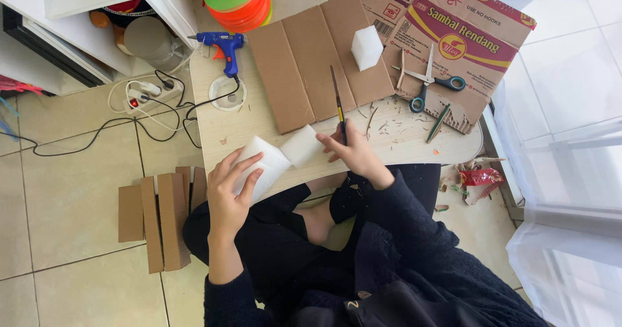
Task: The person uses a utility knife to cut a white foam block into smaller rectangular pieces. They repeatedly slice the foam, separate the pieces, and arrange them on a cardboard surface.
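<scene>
Here, nearest us, our left hand (232, 191) lies with fingers spread flat over the white foam block (262, 168) at the near edge of the surface (414, 147). Our right hand (355, 155) closes its grip on the yellow-handled knife (338, 103) just beside it. We judge steady pressure and short strokes best; farther off lie cardboard (304, 58) and scissors (431, 81).
</scene>
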